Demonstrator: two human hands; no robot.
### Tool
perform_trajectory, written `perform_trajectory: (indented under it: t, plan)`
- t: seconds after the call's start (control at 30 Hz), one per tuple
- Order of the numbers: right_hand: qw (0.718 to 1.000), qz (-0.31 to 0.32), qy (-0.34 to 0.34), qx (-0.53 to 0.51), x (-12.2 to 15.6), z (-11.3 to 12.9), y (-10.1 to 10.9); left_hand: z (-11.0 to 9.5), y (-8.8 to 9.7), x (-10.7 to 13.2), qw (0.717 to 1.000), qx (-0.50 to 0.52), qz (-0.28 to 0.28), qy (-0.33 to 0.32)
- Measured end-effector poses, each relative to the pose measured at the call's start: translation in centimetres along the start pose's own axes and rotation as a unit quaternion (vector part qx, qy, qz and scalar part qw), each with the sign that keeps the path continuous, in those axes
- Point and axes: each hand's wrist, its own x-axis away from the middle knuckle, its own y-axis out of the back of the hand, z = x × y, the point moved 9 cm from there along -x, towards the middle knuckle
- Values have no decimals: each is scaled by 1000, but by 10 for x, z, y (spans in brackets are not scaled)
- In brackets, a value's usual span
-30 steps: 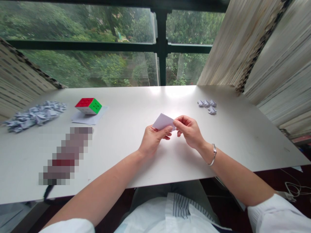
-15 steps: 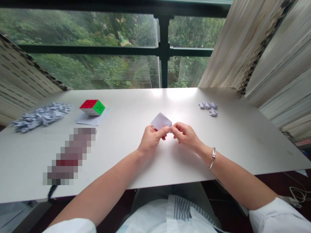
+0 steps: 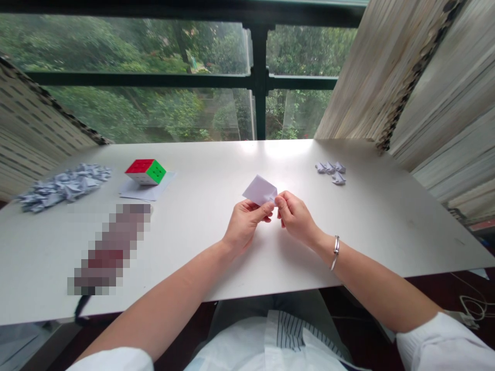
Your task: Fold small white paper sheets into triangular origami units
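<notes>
A small white folded sheet of paper (image 3: 260, 189) is held above the middle of the table. My left hand (image 3: 247, 220) pinches its lower edge, thumb on top and fingers beneath. With thumb and forefinger, my right hand (image 3: 294, 212) grips the paper's right corner, close to the left thumb. The paper tilts up on its left side, and the fold at the right corner is partly hidden by my fingers.
On the white table (image 3: 185, 242) a pile of folded paper pieces (image 3: 65, 186) lies at the left. A puzzle cube (image 3: 146, 171) rests on paper sheets (image 3: 141, 193); a blurred object (image 3: 110, 247) lies nearer. Several folded pieces (image 3: 331, 170) sit at the right.
The paper and both hands have shifted slightly to the right. The paper has turned a little, and my right fingers have closed more tightly around its corner.
</notes>
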Motion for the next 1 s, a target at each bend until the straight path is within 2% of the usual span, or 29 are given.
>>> perform_trajectory:
  t: [0.13,0.2,0.43,0.6,0.7,0.8,1.0]
  plan:
    - [999,17,-7,-43,1,-1,-5,-5,8,-1,998,32,-44,-14]
    - [997,31,-12,-67,2,-2,-8,-9,11,-2,998,31,-50,-25]
    - [980,31,-31,-195,-1,-3,-5,-18,13,-3,996,-70,-22,-59]
    - [962,12,-58,-267,-4,-5,1,-13,10,-2,999,-18,-14,-40]
    - [956,-1,-73,-284,-4,-7,3,-13,3,0,999,-23,8,-34]
    - [955,13,-72,-288,-3,-5,1,-11,0,1,999,-36,17,-25]
    - [952,47,-70,-294,-1,-1,-4,-8,5,-1,1000,2,-3,-15]
